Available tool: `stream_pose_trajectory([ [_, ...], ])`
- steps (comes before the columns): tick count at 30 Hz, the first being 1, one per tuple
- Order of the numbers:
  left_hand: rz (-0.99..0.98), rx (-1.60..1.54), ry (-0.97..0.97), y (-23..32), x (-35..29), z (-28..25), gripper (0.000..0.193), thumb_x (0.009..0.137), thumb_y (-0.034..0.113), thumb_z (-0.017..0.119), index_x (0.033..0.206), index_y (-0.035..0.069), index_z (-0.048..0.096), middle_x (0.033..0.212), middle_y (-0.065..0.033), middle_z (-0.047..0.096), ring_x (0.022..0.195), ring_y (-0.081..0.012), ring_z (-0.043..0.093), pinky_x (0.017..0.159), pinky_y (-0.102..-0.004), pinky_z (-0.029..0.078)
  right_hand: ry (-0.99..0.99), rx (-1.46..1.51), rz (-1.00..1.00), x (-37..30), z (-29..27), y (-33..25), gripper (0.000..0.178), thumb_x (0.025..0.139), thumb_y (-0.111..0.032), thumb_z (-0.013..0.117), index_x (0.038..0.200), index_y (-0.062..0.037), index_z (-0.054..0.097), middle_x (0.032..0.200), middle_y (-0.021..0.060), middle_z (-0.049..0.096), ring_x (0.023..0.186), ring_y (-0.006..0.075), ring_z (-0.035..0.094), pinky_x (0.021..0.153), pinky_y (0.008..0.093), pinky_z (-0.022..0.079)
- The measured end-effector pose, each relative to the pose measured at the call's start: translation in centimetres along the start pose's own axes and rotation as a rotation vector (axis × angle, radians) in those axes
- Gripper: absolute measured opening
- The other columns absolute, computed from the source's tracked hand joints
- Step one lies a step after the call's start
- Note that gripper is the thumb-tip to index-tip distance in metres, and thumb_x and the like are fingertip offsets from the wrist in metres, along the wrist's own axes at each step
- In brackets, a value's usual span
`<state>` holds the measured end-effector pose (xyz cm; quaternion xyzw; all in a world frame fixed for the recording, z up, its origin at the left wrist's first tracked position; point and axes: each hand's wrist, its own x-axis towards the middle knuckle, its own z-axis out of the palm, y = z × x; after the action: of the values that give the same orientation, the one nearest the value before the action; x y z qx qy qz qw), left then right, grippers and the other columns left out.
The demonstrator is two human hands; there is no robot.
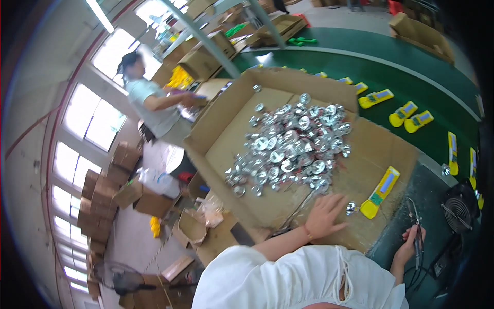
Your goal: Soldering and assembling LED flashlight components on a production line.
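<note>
My left hand spreads over the cardboard, nothing visible in it; my right is wrapped round a thin corded tool. The yellow piece lies right of my left fingertips, a silver cup beside it, joined or not, I can't tell. More yellow pieces dot the green belt; a big silver heap remains, so I'd judge plenty left.

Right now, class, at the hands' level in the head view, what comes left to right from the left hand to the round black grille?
Left hand, silver cup-shaped piece, nearest yellow piece, right hand, round black grille.
</note>
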<state>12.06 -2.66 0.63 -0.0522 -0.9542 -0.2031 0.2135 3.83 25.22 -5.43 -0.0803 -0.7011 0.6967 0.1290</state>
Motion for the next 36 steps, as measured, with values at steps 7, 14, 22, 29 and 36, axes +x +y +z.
stream_pose_trajectory([
  [7, 0.259, 0.035, -0.016, 0.3, 1.0, 2.3, 0.035, 0.068, 0.019, 0.065, 0.101, 0.008, 0.060, 0.109, -0.0054, 0.053, 0.104, -0.0222, 0.047, 0.088, -0.0392, 0.036, -0.031, 0.019, 0.012, 0.1, 0.9, -0.5, 0.018, 0.088, -0.022, 0.053, 0.089, -0.0033, 0.052, 0.067, -0.0002, 0.049, 0.057, 0.0057, 0.043, 0.053, 0.0191, 0.034],
  [14, 0.095, -0.286, 0.055, 0.8, 1.8, 2.5, 0.013, 0.074, 0.014, 0.061, 0.085, 0.006, 0.063, 0.098, -0.0060, 0.057, 0.091, -0.0226, 0.052, 0.079, -0.0339, 0.039, -0.034, 0.032, 0.039, 0.2, 0.6, -0.5, 0.017, 0.088, -0.022, 0.053, 0.088, -0.0042, 0.052, 0.067, -0.0003, 0.049, 0.057, 0.0055, 0.043, 0.052, 0.0190, 0.034],
  [22, -0.272, -0.586, -0.098, 0.7, 2.4, 2.6, 0.012, 0.079, 0.010, 0.062, 0.087, 0.001, 0.062, 0.078, -0.0082, 0.063, 0.068, -0.0187, 0.059, 0.064, -0.0292, 0.047, -0.035, 0.038, 0.052, 0.0, 0.5, -0.5, 0.017, 0.088, -0.021, 0.052, 0.089, -0.0045, 0.052, 0.066, -0.0011, 0.049, 0.056, 0.0048, 0.043, 0.051, 0.0180, 0.033],
  [29, -0.562, -0.847, -0.086, 1.5, 2.9, 2.1, 0.013, 0.081, 0.006, 0.061, 0.092, -0.001, 0.062, 0.075, -0.0078, 0.063, 0.069, -0.0112, 0.062, 0.062, -0.0237, 0.048, -0.051, 0.030, 0.018, 0.2, 0.5, -0.5, 0.017, 0.088, -0.021, 0.053, 0.089, -0.0045, 0.052, 0.066, -0.0009, 0.049, 0.056, 0.0048, 0.043, 0.051, 0.0180, 0.033],
  [36, -0.418, -0.614, 0.017, 1.0, 3.5, 2.1, 0.015, 0.080, 0.011, 0.062, 0.092, 0.002, 0.065, 0.070, -0.0080, 0.060, 0.065, -0.0155, 0.058, 0.059, -0.0270, 0.046, -0.045, 0.021, 0.004, 0.4, 0.6, -0.4, 0.018, 0.087, -0.022, 0.053, 0.090, -0.0042, 0.053, 0.066, -0.0006, 0.050, 0.056, 0.0053, 0.043, 0.051, 0.0184, 0.034],
])
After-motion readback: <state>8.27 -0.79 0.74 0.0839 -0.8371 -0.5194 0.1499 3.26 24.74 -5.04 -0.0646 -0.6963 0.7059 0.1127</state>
